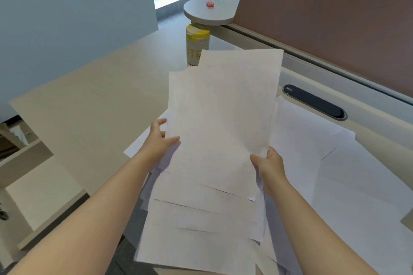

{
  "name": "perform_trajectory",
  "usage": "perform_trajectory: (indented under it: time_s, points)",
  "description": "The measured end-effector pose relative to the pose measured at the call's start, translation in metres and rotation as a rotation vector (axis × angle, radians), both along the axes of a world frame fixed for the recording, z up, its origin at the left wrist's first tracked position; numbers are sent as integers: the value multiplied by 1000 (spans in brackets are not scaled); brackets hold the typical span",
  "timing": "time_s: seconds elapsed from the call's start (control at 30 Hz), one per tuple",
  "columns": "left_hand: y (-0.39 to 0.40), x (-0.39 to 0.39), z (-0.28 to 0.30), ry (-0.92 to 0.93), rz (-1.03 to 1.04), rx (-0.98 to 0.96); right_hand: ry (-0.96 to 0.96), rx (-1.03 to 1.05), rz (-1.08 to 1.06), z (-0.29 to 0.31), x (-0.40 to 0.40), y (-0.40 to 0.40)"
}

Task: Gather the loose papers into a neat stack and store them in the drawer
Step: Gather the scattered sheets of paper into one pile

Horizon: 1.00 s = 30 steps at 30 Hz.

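a pale beige surface point(93, 100) fills most of the view, running from the near left edge back toward a window; a tall brown partition panel point(330, 18) stands along its right side, and a grey-blue panel point(67, 6) rises at the far left; loose white sheets on the surface point(348, 176) lie spread and overlapping to the right, some at angles to one another; a fanned sheaf of papers point(219, 123) is held up above the surface in front of the person, its sheets uneven, their lower edges stepped one below another toward the camera, the top sheets tilted slightly apart at the far end; a round grey side table point(201, 15) sits beyond the far corner of the surface, with small red things on top, too small to identify; a black oval cable port point(315, 101) is set into the surface near the partition; a yellow-lidded tub point(197, 44) stands upright behind the sheaf, partly hidden by it; the left hand point(159, 138) is at the left edge of the sheaf, thumb on top and fingers spread loosely, so whether it truly clamps the sheets i cannot tell; the right hand point(269, 162) pinches the right edge of the sheaf, thumb over the top sheet; no drawer can be made out for certain
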<state>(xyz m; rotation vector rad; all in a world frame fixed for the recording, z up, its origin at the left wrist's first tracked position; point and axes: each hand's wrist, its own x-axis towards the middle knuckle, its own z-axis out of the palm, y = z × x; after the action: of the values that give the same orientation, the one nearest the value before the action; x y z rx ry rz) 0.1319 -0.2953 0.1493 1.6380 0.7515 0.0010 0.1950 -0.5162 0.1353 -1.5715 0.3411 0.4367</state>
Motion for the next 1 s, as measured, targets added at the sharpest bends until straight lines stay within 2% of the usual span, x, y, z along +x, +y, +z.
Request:
perform_trajectory:
  time_s: [0.1,0.17,0.23,0.33,0.43,0.5,0.57,0.73,0.83,1.0]
  points:
    - [20,18,-5,27,54,24,25,-53,-32,-4,5,16]
    - [35,35,-8,77,8,81,63,-72,-48,-6,9,29]
    - [49,54,-12,139,-93,191,87,-111,-58,-7,15,42]
    - [63,73,-24,326,-264,444,121,-225,-76,-11,23,59]
    - [76,81,-37,390,-304,565,149,-217,-115,-12,30,74]
    - [84,84,-39,344,-258,502,194,-128,-131,-15,32,85]
    - [94,85,-40,302,-184,383,207,-123,-139,-16,32,97]
    - [117,78,-41,204,-111,195,8,-245,-80,-5,31,118]
    - [114,73,-29,103,-113,-43,-59,-266,-22,8,30,110]
    - [82,78,-12,147,-253,-116,-36,-68,-233,25,21,63]
